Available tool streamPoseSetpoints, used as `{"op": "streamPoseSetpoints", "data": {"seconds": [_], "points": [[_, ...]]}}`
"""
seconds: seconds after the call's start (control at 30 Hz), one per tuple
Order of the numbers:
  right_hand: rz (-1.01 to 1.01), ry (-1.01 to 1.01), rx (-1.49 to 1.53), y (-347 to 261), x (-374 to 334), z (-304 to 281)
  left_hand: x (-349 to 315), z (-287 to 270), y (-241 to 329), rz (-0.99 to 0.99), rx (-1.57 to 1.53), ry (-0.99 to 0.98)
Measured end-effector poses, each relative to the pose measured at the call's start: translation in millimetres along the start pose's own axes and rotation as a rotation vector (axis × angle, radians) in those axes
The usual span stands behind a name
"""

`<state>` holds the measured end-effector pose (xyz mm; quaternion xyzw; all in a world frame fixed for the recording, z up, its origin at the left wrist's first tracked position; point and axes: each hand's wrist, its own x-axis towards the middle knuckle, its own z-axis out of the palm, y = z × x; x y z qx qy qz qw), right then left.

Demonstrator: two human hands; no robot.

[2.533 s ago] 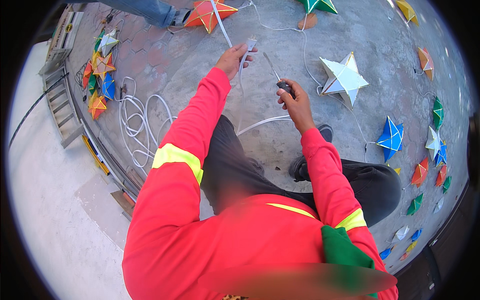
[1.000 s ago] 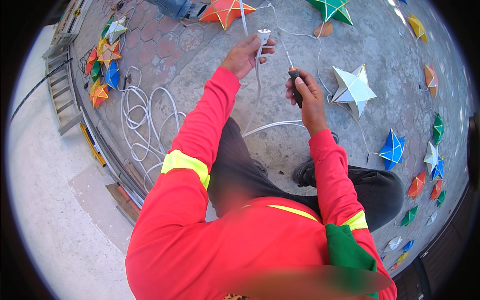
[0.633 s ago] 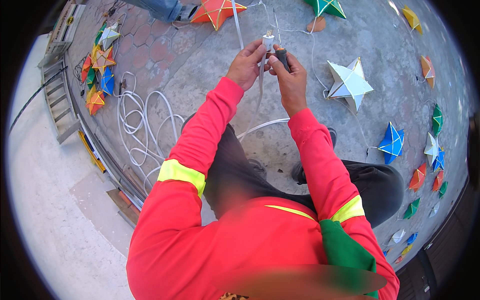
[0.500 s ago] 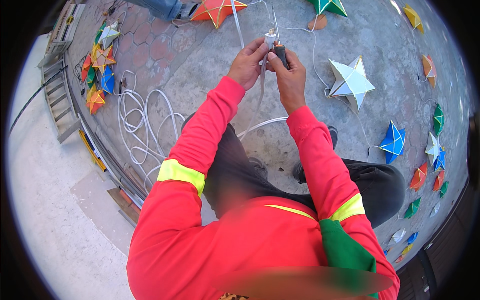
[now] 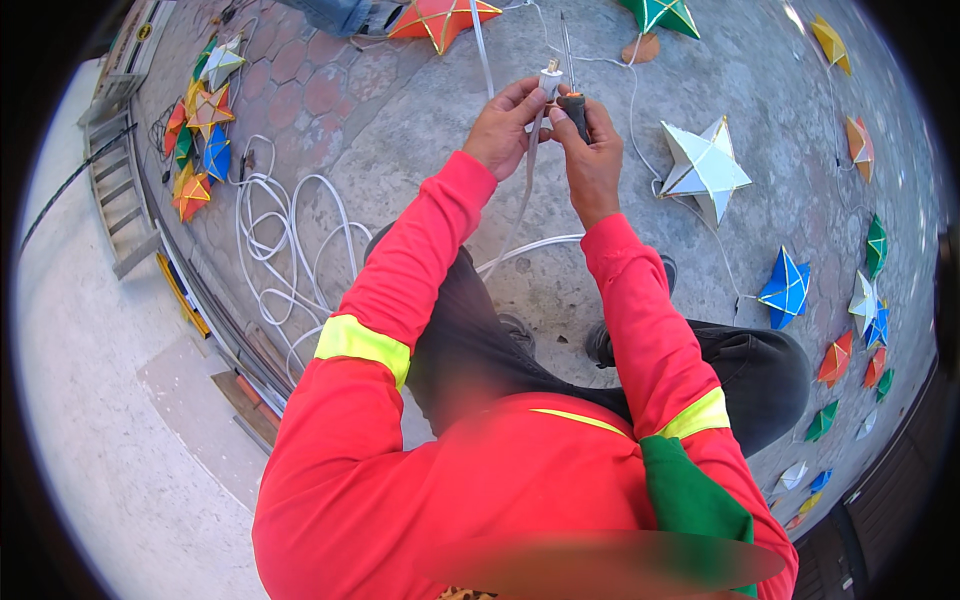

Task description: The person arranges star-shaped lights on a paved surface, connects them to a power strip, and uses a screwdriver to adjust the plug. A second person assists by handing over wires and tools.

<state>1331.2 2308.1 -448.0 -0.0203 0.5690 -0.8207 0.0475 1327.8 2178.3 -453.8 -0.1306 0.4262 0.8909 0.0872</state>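
My left hand point(image 5: 506, 125) pinches a white electrical plug point(image 5: 549, 80), its metal prongs pointing up and away from me. A flat white cord point(image 5: 528, 180) hangs from the plug toward the ground between my legs. Close beside it, my right hand point(image 5: 592, 155) is closed round the dark handle of a screwdriver point(image 5: 573, 110). The screwdriver's thin metal shaft points away from me, and the handle has an orange band near the shaft. Both hands are nearly touching above the concrete.
Loops of white cord point(image 5: 265, 235) lie on the ground at left. A cluster of coloured star lanterns point(image 5: 208, 110) sits beyond them. A white star lantern point(image 5: 705, 168), a blue star lantern point(image 5: 785, 288) and several others, wired together, lie to the right. Another person's leg point(image 5: 335, 12) shows at the top.
Both hands have shifted slightly to the right in view, still holding the plug and the screwdriver. The screwdriver's handle shows a little lower and farther right.
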Motion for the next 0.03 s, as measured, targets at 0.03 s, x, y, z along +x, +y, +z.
{"op": "streamPoseSetpoints", "data": {"seconds": [0.03], "points": [[0.016, 0.022, -0.051, 2.5, 1.2, -0.9, 0.0, -0.6, 0.5, 0.002, 0.003, -0.002]]}}
